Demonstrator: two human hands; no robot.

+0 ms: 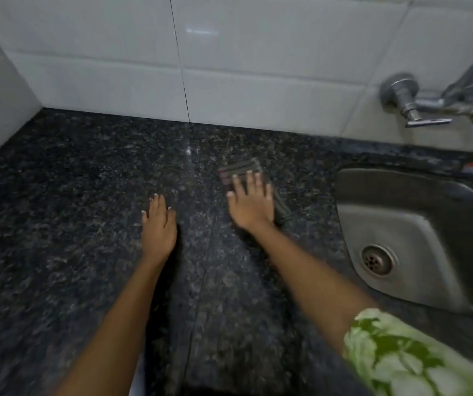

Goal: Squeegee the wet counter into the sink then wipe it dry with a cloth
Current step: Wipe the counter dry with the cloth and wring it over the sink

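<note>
Judged soft, light, limp cloth (241, 170), best pressed flat under spread right hand (251, 202) on bench (58, 195); left hand (158, 227) empty, fingers loosely spread.

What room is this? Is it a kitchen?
Most likely a kitchen. There is a dark speckled stone counter, a steel sink with a drain set into it, and a tap on the white tiled wall.

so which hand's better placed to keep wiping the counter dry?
Right. The right hand is pressed flat on the cloth beside the sink; the left hand rests bare on the counter.
</note>
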